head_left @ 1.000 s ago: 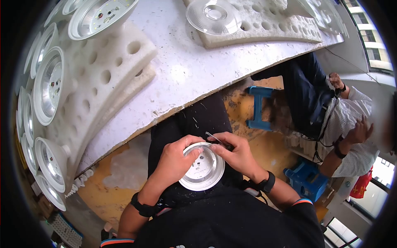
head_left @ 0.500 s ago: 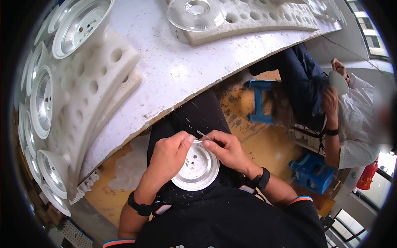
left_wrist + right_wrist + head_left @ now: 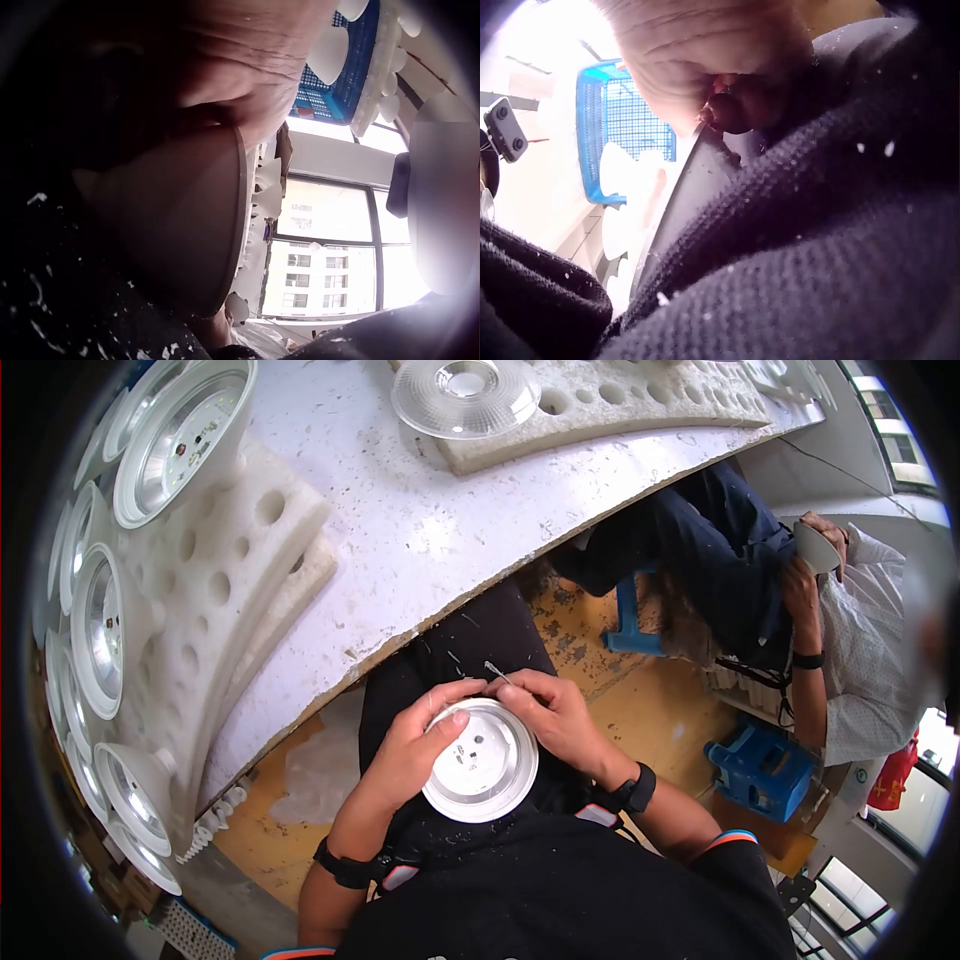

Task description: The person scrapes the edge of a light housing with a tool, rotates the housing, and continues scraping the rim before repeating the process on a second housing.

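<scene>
A white round lamp housing (image 3: 485,775) with a small circuit board inside sits tilted over my lap, its open face toward me. My left hand (image 3: 412,742) grips its left rim, thumb over the inside edge. In the left wrist view the housing's cone-shaped outer wall (image 3: 172,217) lies below the palm. My right hand (image 3: 562,722) is at the far right rim and pinches a slim tool (image 3: 496,673) whose thin tip points away from me. The right wrist view shows a dark rounded handle end (image 3: 731,112) inside the curled right hand (image 3: 712,45).
Several lamp housings (image 3: 100,630) stand in a holed foam block (image 3: 218,588) on the white table (image 3: 400,550). A clear lens (image 3: 466,398) rests on another foam block. At right, a seated person holds a white cone-shaped piece (image 3: 818,548) near blue stools (image 3: 758,772).
My left thumb has shifted from the far rim back over the left inside edge. The tool tip moves slightly at the far rim. The other person has raised a white cone-shaped piece.
</scene>
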A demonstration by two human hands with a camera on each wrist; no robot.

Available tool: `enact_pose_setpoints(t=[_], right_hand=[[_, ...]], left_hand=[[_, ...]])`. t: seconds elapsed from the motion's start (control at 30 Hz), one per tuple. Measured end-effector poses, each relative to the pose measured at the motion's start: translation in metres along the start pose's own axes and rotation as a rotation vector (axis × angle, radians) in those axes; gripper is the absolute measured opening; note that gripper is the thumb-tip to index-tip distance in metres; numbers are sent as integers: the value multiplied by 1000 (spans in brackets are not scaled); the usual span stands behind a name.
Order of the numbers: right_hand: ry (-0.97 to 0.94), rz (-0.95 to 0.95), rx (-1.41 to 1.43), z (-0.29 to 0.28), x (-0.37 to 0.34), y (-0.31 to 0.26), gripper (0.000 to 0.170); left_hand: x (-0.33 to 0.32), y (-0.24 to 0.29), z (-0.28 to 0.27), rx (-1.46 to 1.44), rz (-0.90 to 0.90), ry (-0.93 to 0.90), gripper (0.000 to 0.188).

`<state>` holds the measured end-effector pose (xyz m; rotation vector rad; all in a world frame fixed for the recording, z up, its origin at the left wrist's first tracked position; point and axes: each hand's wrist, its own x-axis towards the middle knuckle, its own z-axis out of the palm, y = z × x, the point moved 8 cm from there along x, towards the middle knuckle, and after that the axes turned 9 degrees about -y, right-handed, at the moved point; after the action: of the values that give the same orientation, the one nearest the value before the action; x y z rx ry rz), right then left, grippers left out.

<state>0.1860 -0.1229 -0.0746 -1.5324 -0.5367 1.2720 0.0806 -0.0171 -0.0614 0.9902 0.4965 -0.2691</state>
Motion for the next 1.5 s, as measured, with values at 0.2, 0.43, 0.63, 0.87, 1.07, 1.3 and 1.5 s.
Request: enact_pose_setpoints(t=[0.2, 0.43, 0.63, 0.87, 1.07, 1.3, 1.5], right_hand=[[213, -251, -470, -14, -32, -35, 32], [204, -357, -905, -6, -51, -40, 47], [232, -340, -922, -5, -50, -40, 47], [212, -332, -984, -2, -48, -50, 51], [82, -391, -967, 9, -29, -65, 50], [-13, -545, -1036, 15, -23, -74, 44], [15, -438, -1126, 2, -31, -67, 38]], left_hand=[[-7, 2, 9, 146, 74, 59, 37], [-4, 0, 7, 109, 100, 101, 38], [-3, 1, 5, 95, 103, 116, 35], [-3, 6, 14, 304, 56, 98, 34], [-3, 14, 11, 405, 102, 100, 34], [-2, 1, 2, 288, 62, 57, 31], [-3, -8, -2, 183, 35, 58, 30]])
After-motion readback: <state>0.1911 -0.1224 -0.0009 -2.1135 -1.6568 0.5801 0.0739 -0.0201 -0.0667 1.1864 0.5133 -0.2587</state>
